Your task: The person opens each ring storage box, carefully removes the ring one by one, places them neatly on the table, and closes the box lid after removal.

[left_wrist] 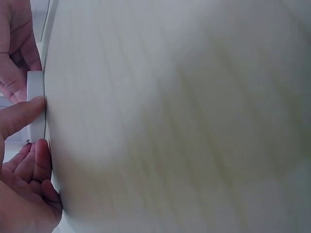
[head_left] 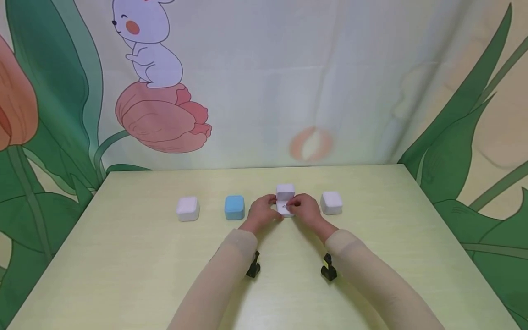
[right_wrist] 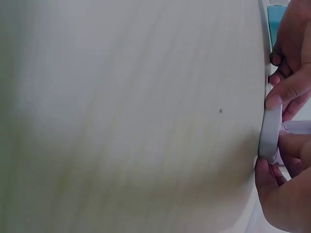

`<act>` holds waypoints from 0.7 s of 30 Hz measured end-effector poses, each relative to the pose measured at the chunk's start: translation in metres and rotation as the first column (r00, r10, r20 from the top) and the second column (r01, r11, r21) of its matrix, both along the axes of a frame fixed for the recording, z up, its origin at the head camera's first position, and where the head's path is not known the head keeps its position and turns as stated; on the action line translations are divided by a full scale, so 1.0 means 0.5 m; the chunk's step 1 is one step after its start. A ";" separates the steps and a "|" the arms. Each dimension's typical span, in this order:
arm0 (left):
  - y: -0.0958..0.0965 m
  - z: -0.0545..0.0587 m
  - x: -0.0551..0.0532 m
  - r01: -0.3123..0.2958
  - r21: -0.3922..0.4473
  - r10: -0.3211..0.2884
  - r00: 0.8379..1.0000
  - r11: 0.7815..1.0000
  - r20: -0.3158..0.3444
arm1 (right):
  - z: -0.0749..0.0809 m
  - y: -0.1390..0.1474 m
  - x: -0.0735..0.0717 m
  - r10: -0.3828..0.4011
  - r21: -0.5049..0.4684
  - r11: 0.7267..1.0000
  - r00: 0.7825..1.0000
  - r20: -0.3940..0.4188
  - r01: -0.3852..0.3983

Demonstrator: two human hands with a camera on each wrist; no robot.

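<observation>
A small white ring box (head_left: 285, 190) stands on the table with its lid raised and a silvery ring (head_left: 284, 206) showing inside. My left hand (head_left: 261, 212) holds the box from its left side; in the left wrist view the thumb (left_wrist: 30, 109) lies on its front wall. From the right, my right hand (head_left: 306, 209) reaches over the box and pinches at the ring with thumb and forefinger. Other right fingers touch the box's side in the right wrist view, where the grey-looking box front (right_wrist: 270, 133) is seen. The fingertips partly hide the ring.
Left of the hands are a closed blue box (head_left: 234, 207) and, farther out, a closed white box (head_left: 187, 209). Another closed white box (head_left: 332, 203) sits close to the right hand. A printed curtain (head_left: 255, 91) hangs behind the pale table (head_left: 136, 266).
</observation>
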State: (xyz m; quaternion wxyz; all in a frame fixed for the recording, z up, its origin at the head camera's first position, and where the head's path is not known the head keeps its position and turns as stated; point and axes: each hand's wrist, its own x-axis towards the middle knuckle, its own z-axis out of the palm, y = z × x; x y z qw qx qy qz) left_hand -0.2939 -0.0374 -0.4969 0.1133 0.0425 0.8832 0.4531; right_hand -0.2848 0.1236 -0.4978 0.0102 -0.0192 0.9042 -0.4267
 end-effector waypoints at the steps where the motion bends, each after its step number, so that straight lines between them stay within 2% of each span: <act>1: -0.001 0.001 0.001 -0.001 0.000 0.001 1.000 1.000 -0.003 | 0.001 -0.003 0.000 0.011 0.016 1.000 1.000 -0.013 -0.010; 4: -0.003 0.007 0.007 -0.003 0.016 0.003 1.000 1.000 -0.003 | 0.005 -0.010 0.000 0.032 0.071 0.997 0.999 -0.042 -0.029; 7: -0.001 0.010 0.010 -0.002 0.042 0.002 1.000 0.999 0.007 | 0.009 -0.014 0.001 0.021 0.101 0.995 0.999 -0.046 -0.017; 12: 0.004 0.017 0.016 -0.014 0.037 0.014 1.000 0.999 0.003 | 0.009 -0.014 -0.002 0.000 0.106 0.994 0.999 -0.036 0.004; 21: 0.005 0.012 0.019 -0.034 0.061 0.033 0.999 0.998 0.006 | 0.008 -0.014 0.001 0.014 0.130 0.991 1.000 -0.028 -0.010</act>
